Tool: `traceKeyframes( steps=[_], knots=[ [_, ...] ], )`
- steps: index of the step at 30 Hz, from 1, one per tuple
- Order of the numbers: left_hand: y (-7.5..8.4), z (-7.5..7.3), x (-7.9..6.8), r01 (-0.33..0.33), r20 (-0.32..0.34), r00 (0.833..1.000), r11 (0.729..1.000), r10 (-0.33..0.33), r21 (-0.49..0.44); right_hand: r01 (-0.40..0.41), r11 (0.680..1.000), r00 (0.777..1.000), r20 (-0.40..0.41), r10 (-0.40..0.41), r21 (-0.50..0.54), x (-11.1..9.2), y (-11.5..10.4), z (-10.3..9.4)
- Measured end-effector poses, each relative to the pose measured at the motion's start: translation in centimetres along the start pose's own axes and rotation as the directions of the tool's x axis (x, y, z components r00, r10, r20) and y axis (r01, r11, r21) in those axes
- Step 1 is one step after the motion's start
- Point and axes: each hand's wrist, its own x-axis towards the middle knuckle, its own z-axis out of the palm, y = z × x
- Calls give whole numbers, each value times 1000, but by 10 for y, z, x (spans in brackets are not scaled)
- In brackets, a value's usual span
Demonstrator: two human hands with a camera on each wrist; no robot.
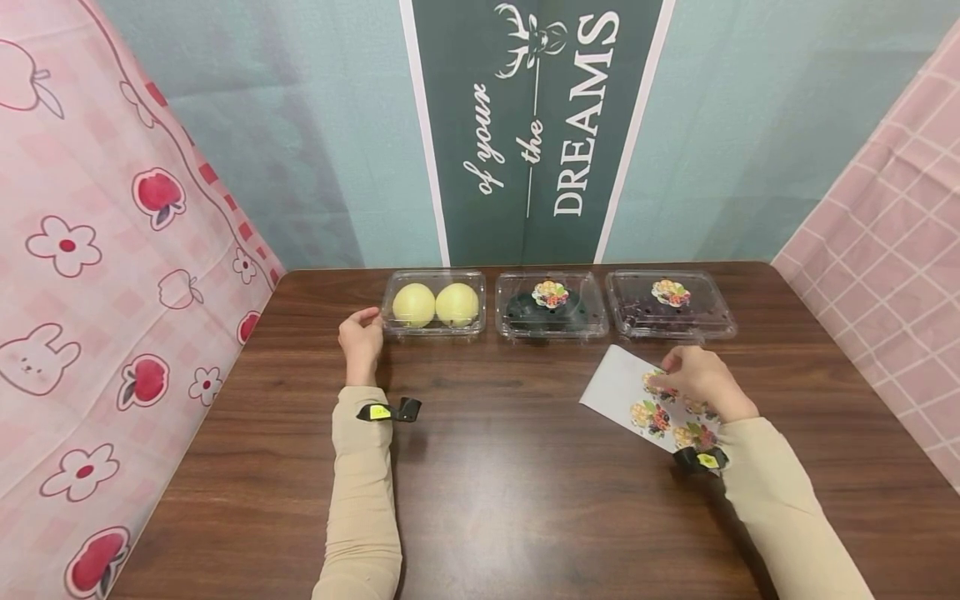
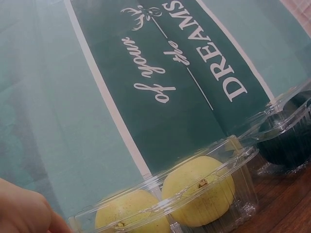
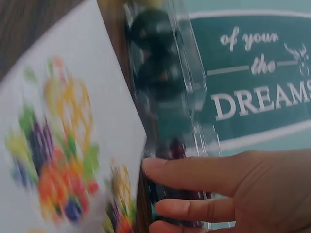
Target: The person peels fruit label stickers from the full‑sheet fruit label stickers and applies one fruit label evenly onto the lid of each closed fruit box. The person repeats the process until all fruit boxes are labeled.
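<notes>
My left hand (image 1: 362, 343) is at the left end of a clear plastic fruit box (image 1: 480, 304), its fingertips by the box's edge. Two round yellow-green fruits (image 1: 414, 305) sit inside. In the left wrist view, part of the left hand (image 2: 26, 208) shows beside the box; its fingertips are cut off. My right hand (image 1: 705, 379) hovers over a white sticker sheet (image 1: 611, 379) printed with fruit clusters. The right wrist view shows the thumb and fingers (image 3: 194, 177) extended and apart at the edge of the blurred sheet (image 3: 109, 73), with nothing visible between them.
A middle box (image 1: 517, 329) with dark green contents and a right-hand box (image 1: 626, 321) with dark purple contents each carry a fruit sticker (image 1: 551, 294) on the lid. All stand along the back of the brown wooden table (image 1: 510, 483), before a fabric backdrop (image 1: 330, 167).
</notes>
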Motion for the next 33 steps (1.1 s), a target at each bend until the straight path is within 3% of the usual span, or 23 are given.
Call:
traceKeyframes(
  steps=[7,14,19,25,30,33],
  knots=[
    [-1,0,1,5,0,1000,1000,-5,7,79,997,995,-58,-78,22,6,-28,19],
    [0,-1,0,9,-3,1000,1000,-9,13,204,971,976,-103,-191,128,13,-64,37],
    [1,-2,0,9,-2,1000,1000,-9,14,320,915,946,-142,-293,244,20,-92,56],
    [1,0,2,14,-8,1000,1000,-14,8,362,855,932,-164,-323,371,28,-127,75],
    [0,1,3,23,-6,1000,1000,-23,1,320,811,947,-175,-269,490,37,-151,90],
    [1,1,3,31,1,1000,999,-31,-6,251,742,968,-149,-202,622,43,-164,101]
  ],
)
